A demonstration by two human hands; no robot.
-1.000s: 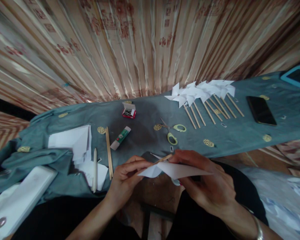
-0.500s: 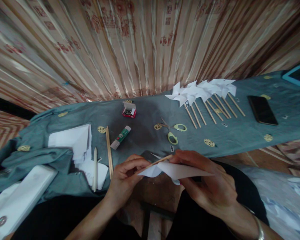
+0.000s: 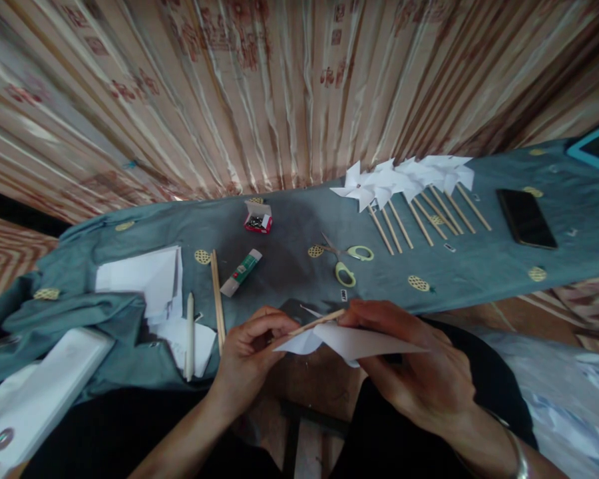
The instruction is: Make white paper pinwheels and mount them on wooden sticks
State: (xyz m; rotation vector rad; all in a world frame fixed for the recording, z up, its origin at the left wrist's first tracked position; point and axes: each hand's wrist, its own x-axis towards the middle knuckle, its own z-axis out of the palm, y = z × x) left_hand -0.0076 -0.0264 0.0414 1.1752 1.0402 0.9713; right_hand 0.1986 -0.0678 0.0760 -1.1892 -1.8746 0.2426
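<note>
Between my hands, above my lap, is a white paper pinwheel (image 3: 364, 339) with a thin wooden stick (image 3: 324, 321) along its far side. My left hand (image 3: 252, 352) is closed, thumb and fingers pinching the stick and a paper blade at the left. My right hand (image 3: 409, 359) grips the pinwheel from the right, fingers on top near the stick's end and thumb underneath. Where paper and stick meet is partly hidden by the fingers. Beyond them, green-handled scissors (image 3: 344, 273) lie spread on the cloth.
Several white pinwheels on sticks (image 3: 379, 185) lie in a row at the back right, beside a dark phone (image 3: 526, 218). A small open red box (image 3: 258, 219), a green-and-white glue box (image 3: 241, 273), loose sticks (image 3: 217, 293), a white pencil (image 3: 190, 336) and paper sheets (image 3: 137, 279) lie leftward.
Both hands hold the pinwheel and stick almost exactly as before. The view has shifted very slightly.
</note>
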